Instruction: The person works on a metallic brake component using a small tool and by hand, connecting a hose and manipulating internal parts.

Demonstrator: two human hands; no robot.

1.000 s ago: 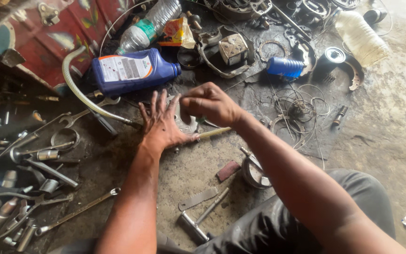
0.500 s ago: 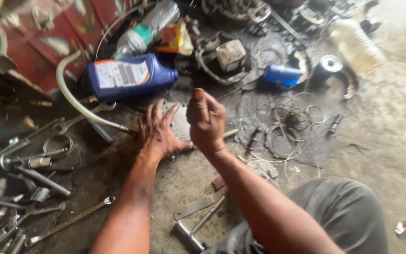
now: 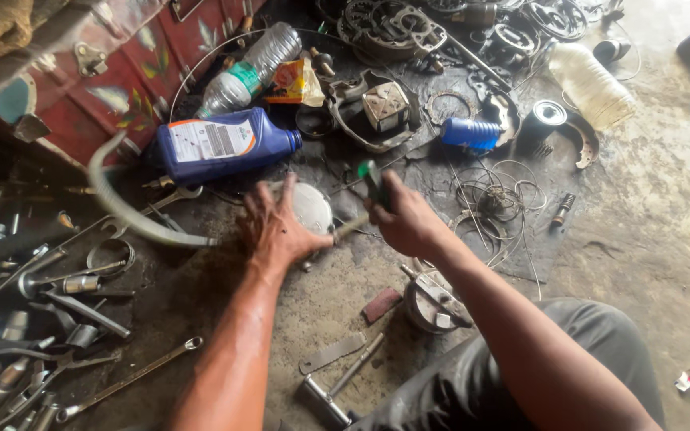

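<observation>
The left hand is lying spread and pressing a pale round disc flat on the floor, just below the blue bottle, while the right hand is gripping a green-tipped tool (best struck squarely, fingers clear).

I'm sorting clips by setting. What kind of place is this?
Most likely a small mechanic's repair workshop, worked on a grimy concrete floor. Wrenches and other hand tools lie scattered at left, a blue oil bottle lies nearby, and metal engine parts and rings are heaped at the top.
</observation>
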